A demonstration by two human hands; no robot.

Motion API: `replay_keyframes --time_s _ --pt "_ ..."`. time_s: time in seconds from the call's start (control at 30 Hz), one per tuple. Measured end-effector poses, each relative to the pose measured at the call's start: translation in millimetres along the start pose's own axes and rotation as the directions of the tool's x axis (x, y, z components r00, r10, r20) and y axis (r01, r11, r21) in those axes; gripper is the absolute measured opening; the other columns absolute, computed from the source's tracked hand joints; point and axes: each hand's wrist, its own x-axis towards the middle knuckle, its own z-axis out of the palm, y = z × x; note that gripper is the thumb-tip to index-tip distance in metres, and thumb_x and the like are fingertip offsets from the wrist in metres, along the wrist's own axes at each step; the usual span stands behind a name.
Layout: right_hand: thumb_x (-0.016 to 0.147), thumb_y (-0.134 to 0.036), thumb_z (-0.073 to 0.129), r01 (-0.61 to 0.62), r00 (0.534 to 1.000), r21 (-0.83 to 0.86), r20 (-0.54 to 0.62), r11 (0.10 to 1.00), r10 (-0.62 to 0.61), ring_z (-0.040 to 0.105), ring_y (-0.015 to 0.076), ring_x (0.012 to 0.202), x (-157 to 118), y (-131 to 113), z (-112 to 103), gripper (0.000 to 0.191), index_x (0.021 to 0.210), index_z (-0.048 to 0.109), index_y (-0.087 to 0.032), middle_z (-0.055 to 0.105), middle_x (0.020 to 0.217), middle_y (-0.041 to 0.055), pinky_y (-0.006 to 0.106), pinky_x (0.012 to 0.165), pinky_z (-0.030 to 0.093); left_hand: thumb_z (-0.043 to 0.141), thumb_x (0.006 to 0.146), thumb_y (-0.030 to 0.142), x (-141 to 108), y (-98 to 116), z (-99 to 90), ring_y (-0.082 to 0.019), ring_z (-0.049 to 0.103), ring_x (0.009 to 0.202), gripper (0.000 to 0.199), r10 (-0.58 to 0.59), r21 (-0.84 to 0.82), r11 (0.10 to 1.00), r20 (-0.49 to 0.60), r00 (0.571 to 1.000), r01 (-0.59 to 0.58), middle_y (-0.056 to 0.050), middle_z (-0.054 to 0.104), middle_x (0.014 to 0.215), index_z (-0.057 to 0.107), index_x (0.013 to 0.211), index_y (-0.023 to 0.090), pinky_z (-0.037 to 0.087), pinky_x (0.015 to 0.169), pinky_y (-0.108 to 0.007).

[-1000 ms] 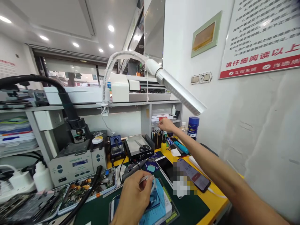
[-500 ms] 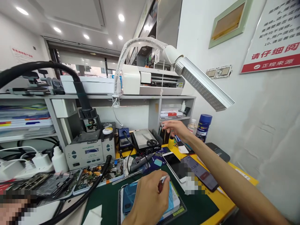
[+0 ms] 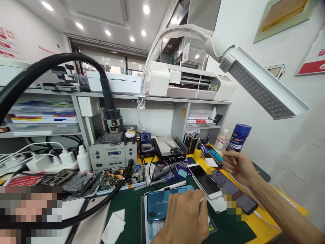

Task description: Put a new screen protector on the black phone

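Observation:
My left hand (image 3: 185, 217) is over a blue, glossy phone (image 3: 157, 205) on a pad at the front of the green mat. Its fingers are curled together, and a small white tip shows between thumb and forefinger; the rest is hidden. At the right, my right hand (image 3: 238, 166) hangs above a dark-screened phone (image 3: 235, 191), fingers curled in a pinch; anything inside cannot be made out. A turquoise item (image 3: 215, 156) lies just beyond its fingertips. A white pen-like stick (image 3: 176, 185) lies behind the blue phone. Left of the dark-screened phone is a white phone (image 3: 204, 179).
A black hose (image 3: 111, 196) arches across the left front. Trays of circuit boards (image 3: 120, 179), a grey soldering station (image 3: 109, 154) and scissors (image 3: 174, 149) on a plate stand behind. A pen holder (image 3: 191, 142), a yellow bottle (image 3: 197, 152) and a blue-capped can (image 3: 238, 137) are back right.
My right hand has drawn back from the pen holder, lower and toward me. The camera view has shifted left, so the scene sits farther right. More of the blue phone shows beside my left hand.

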Motion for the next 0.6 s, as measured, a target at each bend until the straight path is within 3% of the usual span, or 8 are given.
replay_keyframes --time_s 0.07,0.2,0.23,0.27,0.37,0.43,0.5,0.6 --pt "0.080 -0.053 0.064 0.020 1.000 -0.018 0.007 1.000 -0.020 0.010 0.0075 0.039 -2 0 15 0.059 0.046 0.022 -0.027 0.015 0.042 -0.0101 0.027 0.039 0.012 0.052 0.092 0.024 -1 0 1.7 -0.024 0.065 0.062 0.017 0.015 0.034 0.999 -0.011 1.000 -0.014 -0.004 0.072 0.078 0.068 0.095 0.027 0.025 0.055 -0.034" --pt "0.074 -0.043 0.082 0.088 0.989 -0.108 0.130 0.990 -0.074 0.031 0.0095 0.043 -3 -13 52 0.040 0.053 0.058 -0.019 0.043 0.045 -0.0034 0.026 0.044 0.018 0.051 0.092 0.023 -3 0 2.7 -0.023 0.062 0.058 0.016 0.028 0.055 0.998 -0.003 1.000 -0.028 -0.003 0.071 0.075 0.067 0.094 0.027 0.023 0.053 -0.035" --pt "0.074 -0.043 0.083 0.131 0.984 -0.115 0.132 0.985 -0.116 0.033 0.0101 0.045 -2 -18 60 0.039 0.054 0.059 -0.019 0.046 0.047 -0.0019 0.026 0.045 0.020 0.051 0.092 0.023 -3 0 3.3 -0.023 0.061 0.057 0.016 0.035 0.055 0.998 0.008 0.999 -0.035 -0.004 0.071 0.075 0.067 0.094 0.027 0.023 0.052 -0.035" --pt "0.075 -0.046 0.082 0.183 0.980 -0.115 0.105 0.976 -0.172 0.033 0.0102 0.046 -2 -22 66 0.043 0.052 0.057 -0.019 0.045 0.048 -0.0022 0.027 0.046 0.021 0.051 0.092 0.024 -4 -1 4.3 -0.023 0.061 0.057 0.015 0.046 0.057 0.997 0.015 0.999 -0.047 -0.004 0.070 0.075 0.066 0.095 0.027 0.025 0.052 -0.035" --pt "0.088 -0.060 0.063 0.347 0.931 -0.112 -0.078 0.931 -0.356 0.023 0.0101 0.045 0 -31 71 0.066 0.046 0.027 -0.025 0.024 0.047 -0.0064 0.029 0.046 0.021 0.054 0.091 0.023 -7 -2 9.1 -0.024 0.063 0.059 0.012 0.094 0.074 0.993 0.001 0.996 -0.094 -0.005 0.071 0.076 0.065 0.094 0.027 0.029 0.051 -0.037" --pt "0.096 -0.063 0.048 0.404 0.888 -0.160 -0.170 0.901 -0.428 0.021 0.0103 0.044 4 -33 65 0.064 0.051 0.022 -0.026 0.018 0.050 -0.0084 0.028 0.045 0.024 0.055 0.089 0.022 -8 -2 12.4 -0.024 0.064 0.060 0.011 0.090 0.096 0.992 -0.035 0.995 -0.086 -0.005 0.071 0.075 0.065 0.092 0.027 0.031 0.052 -0.038" --pt "0.102 -0.059 0.045 0.389 0.878 -0.260 -0.186 0.884 -0.441 0.029 0.0098 0.043 11 -32 57 0.058 0.057 0.038 -0.023 0.028 0.051 -0.0088 0.025 0.045 0.031 0.053 0.090 0.021 -9 0 14.3 -0.024 0.065 0.061 0.013 0.064 0.097 0.994 -0.054 0.996 -0.059 -0.006 0.070 0.074 0.065 0.090 0.027 0.031 0.053 -0.038" --pt "0.103 -0.045 0.057 0.271 0.934 -0.471 -0.082 0.839 -0.348 0.057 0.0112 0.058 35 -26 60 0.034 0.087 0.064 -0.015 0.061 0.074 -0.0027 0.025 0.056 0.050 0.049 0.091 0.022 -10 3 14.2 -0.024 0.065 0.063 0.017 0.044 0.058 0.997 -0.046 0.998 -0.042 -0.005 0.072 0.076 0.065 0.090 0.027 0.029 0.055 -0.036"
